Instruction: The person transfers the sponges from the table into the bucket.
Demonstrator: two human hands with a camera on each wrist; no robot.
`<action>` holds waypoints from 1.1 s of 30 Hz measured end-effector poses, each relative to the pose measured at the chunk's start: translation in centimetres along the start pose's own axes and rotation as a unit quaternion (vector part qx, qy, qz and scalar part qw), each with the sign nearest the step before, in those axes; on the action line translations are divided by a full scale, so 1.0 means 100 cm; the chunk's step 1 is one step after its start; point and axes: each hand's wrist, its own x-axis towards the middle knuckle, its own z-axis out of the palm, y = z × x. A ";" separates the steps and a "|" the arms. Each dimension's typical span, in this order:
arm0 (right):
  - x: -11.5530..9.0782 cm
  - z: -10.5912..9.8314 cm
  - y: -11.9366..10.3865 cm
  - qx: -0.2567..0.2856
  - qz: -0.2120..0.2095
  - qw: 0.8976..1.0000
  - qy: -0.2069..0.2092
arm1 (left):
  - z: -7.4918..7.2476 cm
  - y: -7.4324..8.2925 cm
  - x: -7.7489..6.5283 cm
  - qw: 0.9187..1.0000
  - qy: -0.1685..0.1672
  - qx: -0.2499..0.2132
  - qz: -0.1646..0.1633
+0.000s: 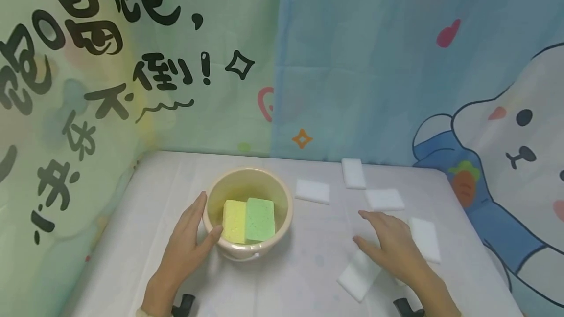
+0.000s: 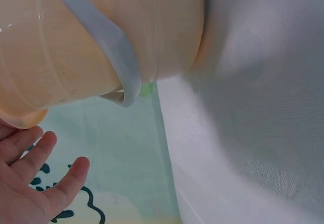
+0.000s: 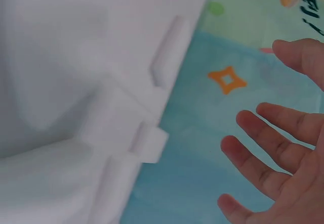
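A cream bucket (image 1: 282, 229) stands upright on the table, with a yellow sponge (image 1: 234, 220) and a green sponge (image 1: 260, 219) side by side inside. Its grey-white handle (image 2: 119, 52) hangs down the wall in the left wrist view. My left hand (image 1: 189, 238) is at the bucket's left rim, fingers extended and thumb over the near edge. My right hand (image 1: 387, 243), fingers spread and holding nothing, hovers above a white sponge block (image 1: 359, 278) and partly hides it. Another white block (image 1: 425, 239) lies just right of that hand.
Farther back lie more white blocks: one (image 1: 313, 191) right of the bucket, one (image 1: 353, 173) at the table's back edge and one (image 1: 385, 199) beyond the right hand. A printed curtain (image 1: 352, 62) rises behind the white-covered table (image 1: 176, 175).
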 end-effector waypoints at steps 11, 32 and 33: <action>-0.041 0.035 0.010 -0.064 0.003 0.998 0.023 | 0.000 0.000 0.000 1.000 0.007 0.000 0.003; -0.056 0.058 0.002 -0.107 0.098 0.981 -0.129 | 0.001 -0.001 -0.001 1.000 0.005 0.002 0.003; -0.056 0.058 0.001 -0.109 0.098 0.981 -0.130 | 0.000 -0.001 -0.001 1.000 0.006 0.002 0.003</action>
